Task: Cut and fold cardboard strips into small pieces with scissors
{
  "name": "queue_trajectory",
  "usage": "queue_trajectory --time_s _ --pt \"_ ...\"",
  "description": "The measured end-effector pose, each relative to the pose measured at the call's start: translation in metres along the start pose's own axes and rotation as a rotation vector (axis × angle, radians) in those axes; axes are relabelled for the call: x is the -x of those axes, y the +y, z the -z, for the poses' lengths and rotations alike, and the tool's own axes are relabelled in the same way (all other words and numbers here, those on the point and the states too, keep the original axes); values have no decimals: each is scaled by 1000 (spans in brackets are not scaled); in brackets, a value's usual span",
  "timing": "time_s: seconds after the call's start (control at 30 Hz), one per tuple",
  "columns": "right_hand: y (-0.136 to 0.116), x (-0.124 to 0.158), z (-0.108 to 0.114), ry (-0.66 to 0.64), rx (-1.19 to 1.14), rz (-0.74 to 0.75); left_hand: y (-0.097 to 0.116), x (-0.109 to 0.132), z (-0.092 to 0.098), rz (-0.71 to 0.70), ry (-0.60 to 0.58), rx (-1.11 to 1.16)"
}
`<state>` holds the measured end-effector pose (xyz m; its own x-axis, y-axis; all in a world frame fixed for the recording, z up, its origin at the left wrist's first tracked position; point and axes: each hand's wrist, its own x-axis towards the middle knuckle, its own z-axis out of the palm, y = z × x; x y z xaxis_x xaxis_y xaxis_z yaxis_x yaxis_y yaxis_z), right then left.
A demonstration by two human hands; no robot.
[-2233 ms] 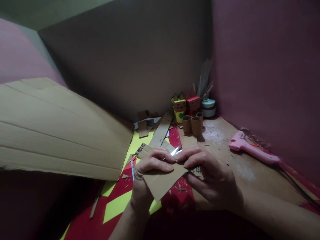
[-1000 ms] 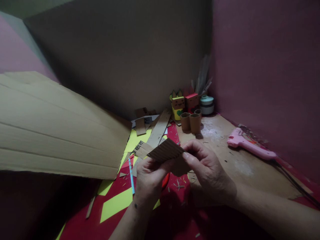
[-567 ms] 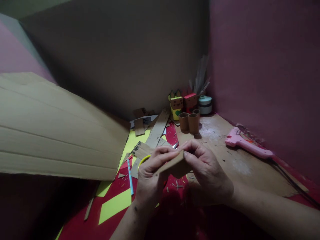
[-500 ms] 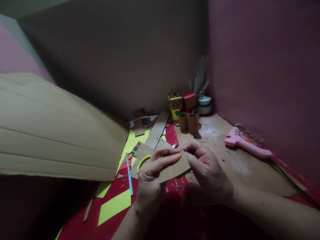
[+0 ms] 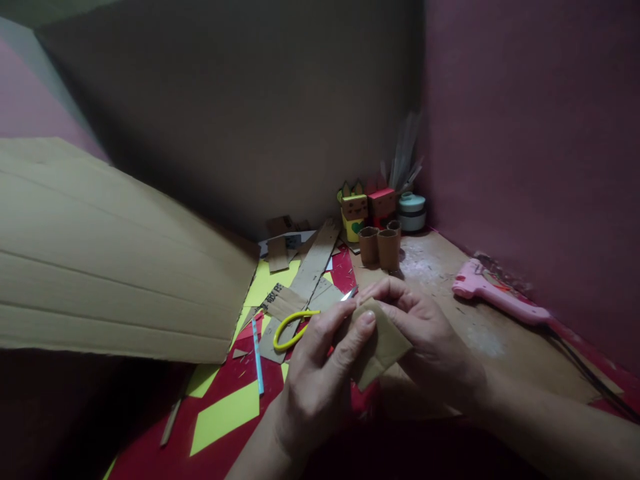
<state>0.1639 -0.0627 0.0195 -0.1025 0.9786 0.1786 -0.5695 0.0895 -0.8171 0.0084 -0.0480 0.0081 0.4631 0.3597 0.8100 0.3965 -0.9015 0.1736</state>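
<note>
Between my two hands is a small piece of brown cardboard (image 5: 384, 348), tilted with one corner pointing down. My left hand (image 5: 320, 363) pinches it, the thumb lying flat on its near face. The fingers of my right hand (image 5: 425, 333) close on its upper right edge; some of their tips are hidden behind it. Just beyond my left hand lie scissors with yellow handles (image 5: 289, 331), their blade tip showing past my fingers. Cardboard scraps (image 5: 285, 301) and a blue patterned strip (image 5: 257, 357) rest near them.
A pink glue gun (image 5: 500, 293) lies at right, its cord running forward. Brown cardboard tubes (image 5: 389, 251), a yellow box figure (image 5: 354, 217), a red one (image 5: 383, 203) and a lidded pot (image 5: 412, 213) stand at the back. A large cardboard panel (image 5: 115, 267) rises at left.
The cardboard piece has been turned from lying sideways to hanging corner-down. My left thumb has come onto its face, and more of the scissors shows.
</note>
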Motion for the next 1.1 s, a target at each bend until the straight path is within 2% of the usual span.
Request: queue_trajectory --time_s 0.2,0.33,0.47,0.6,0.67,0.8,0.87,1.0,1.1 --pt "-1 -10 2 61 -129 -184 -11 1 -2 -20 -95 2" --pt "1 -14 4 81 -219 -211 -13 -2 0 -14 -187 -15" --pt "6 -18 10 70 -153 -218 -11 -11 8 92 -368 119" --pt "8 -22 13 82 -136 -264 -13 -20 17 249 -464 305" --pt "8 -23 13 110 -132 -238 -15 -22 16 358 -445 388" --pt "9 -24 12 163 -112 -175 -19 -16 2 710 -207 507" --pt "11 -24 11 169 -104 -156 -20 -12 -5 853 -163 617" --pt "17 -24 11 184 -81 -75 -22 -9 -10 988 -208 755" --pt "19 -24 11 157 -73 -47 -20 -12 -8 1023 -159 804"
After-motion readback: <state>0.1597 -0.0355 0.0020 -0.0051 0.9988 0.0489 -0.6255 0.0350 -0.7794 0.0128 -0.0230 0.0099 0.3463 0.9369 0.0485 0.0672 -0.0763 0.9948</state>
